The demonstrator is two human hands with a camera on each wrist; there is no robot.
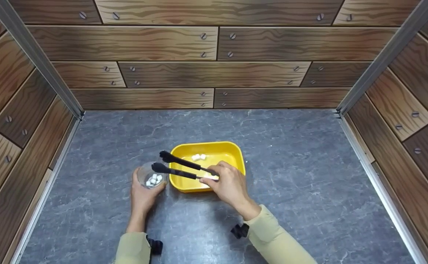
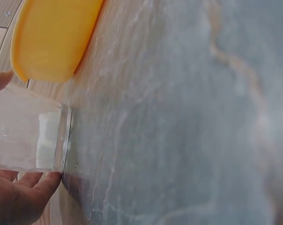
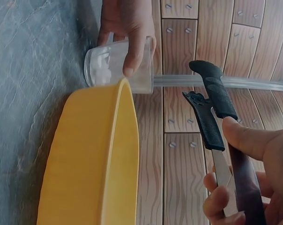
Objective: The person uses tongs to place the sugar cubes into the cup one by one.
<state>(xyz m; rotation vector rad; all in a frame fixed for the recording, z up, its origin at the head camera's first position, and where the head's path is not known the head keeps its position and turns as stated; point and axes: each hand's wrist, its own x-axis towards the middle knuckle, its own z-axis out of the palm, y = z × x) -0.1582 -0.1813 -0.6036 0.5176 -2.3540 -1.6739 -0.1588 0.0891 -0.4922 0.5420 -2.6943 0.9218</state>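
Observation:
My left hand [image 1: 143,196] holds a clear cup [image 1: 145,172] upright on the floor, with several white cubes [image 1: 154,179] inside. In the left wrist view the cup [image 2: 24,129] stands between the thumb and the fingers of the left hand [image 2: 19,197]. My right hand [image 1: 231,184] grips black-tipped metal tongs [image 1: 181,161] above a yellow tray [image 1: 239,154]. The tong tips are apart with nothing between them, over the tray's left edge and the cup. The right wrist view shows the tongs [image 3: 209,122] in the right hand [image 3: 268,164], higher than the tray's rim.
More white cubes [image 1: 199,157] lie in the tray, some partly behind the tongs and right hand. The tray is just right of the cup. Wood-patterned walls [image 1: 214,73] enclose the grey marbled surface [image 1: 291,165] at the back and both sides.

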